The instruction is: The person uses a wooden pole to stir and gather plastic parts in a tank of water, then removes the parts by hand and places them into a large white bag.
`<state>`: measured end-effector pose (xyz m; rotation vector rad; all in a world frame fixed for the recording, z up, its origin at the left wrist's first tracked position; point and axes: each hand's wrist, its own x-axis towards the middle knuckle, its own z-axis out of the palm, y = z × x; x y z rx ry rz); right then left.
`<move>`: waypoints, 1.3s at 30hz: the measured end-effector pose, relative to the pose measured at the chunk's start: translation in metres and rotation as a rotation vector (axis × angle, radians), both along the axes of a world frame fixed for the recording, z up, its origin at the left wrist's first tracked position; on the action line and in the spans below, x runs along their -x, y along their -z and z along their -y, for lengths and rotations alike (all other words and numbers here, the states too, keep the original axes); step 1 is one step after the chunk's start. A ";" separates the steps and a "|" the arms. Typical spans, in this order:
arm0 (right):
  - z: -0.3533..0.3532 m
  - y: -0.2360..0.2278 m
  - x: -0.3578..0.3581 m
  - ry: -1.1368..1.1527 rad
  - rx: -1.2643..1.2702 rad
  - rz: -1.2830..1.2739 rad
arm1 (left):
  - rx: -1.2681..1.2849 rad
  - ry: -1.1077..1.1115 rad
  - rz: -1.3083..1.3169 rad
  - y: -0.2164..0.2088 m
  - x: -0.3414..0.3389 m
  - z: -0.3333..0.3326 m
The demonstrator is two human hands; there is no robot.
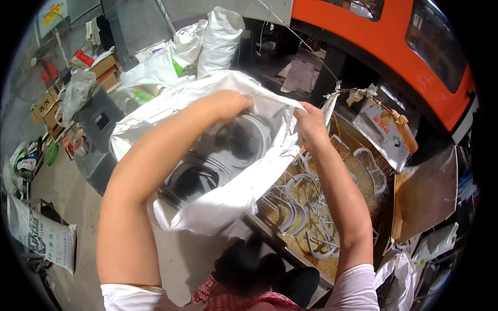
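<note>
Wht sack (pixel 234 196) nr littered tbl (pixel 297 248); orange mach. (pixel 391 44) bhd.

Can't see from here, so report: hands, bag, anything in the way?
Right hand pinching rim of white bag; left hand at its far inner side, grip unclear. Bag open, grey plastic parts inside. Left forearm across the mouth, partly blocking view.

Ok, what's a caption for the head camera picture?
Right hand grips a white sack of gray parts, left hand at its mouth.
</note>
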<state>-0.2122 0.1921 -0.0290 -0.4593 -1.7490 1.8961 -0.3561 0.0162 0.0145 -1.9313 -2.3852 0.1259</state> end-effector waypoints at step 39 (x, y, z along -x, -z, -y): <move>-0.134 0.455 -0.448 1.093 0.851 0.610 | 0.417 0.044 1.047 0.367 -0.440 -0.170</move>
